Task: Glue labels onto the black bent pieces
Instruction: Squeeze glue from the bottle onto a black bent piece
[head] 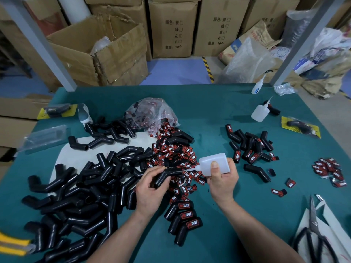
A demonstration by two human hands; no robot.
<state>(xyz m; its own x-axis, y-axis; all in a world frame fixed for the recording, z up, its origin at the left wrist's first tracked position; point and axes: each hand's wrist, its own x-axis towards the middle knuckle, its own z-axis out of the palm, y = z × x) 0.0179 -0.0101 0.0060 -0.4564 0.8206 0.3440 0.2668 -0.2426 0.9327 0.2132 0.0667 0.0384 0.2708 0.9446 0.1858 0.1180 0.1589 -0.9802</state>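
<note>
Left hand (150, 187) grips ribbed black bent piece (162, 178); right hand (223, 181) clasps white glue bottle (209, 158).

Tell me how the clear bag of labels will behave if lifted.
The clear bag is crumpled thin film, so probably floppy and light. Its mouth seems open toward the spilled labels, so lifting would likely shed more.

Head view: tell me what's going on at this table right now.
A person is gluing labels onto black bent pieces. The left hand grips one black bent piece, while the right hand holds a glue bottle with its nozzle aimed at that piece. A pile of unlabelled pieces lies to the left, loose labels are heaped just beyond the hands, and three labelled pieces lie between the wrists.
</note>
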